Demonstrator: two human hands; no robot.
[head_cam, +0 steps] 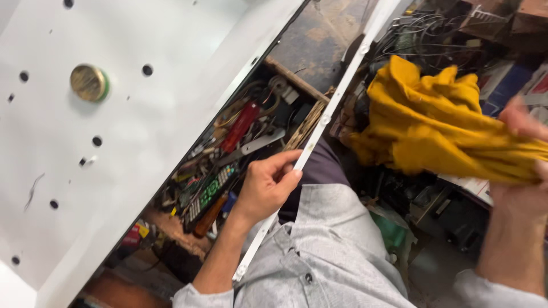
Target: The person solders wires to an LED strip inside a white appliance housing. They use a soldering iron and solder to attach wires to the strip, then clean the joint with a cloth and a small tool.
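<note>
My left hand (267,185) grips a long thin white strip (331,108) that runs diagonally from my lap up toward the top of the view. My right hand (528,165) at the right edge holds a crumpled mustard-yellow cloth (434,122), lifted above the clutter. The cloth is apart from the strip, to its right. My grey shirt (331,251) and dark trousers show below the strip.
A large white panel (114,142) with several round holes fills the left, with a small round brass-coloured tin (89,82) on it. Between panel and strip lies an open wooden drawer (228,154) of tools, wires and circuit boards. Tangled wires and boxes (456,34) crowd the upper right.
</note>
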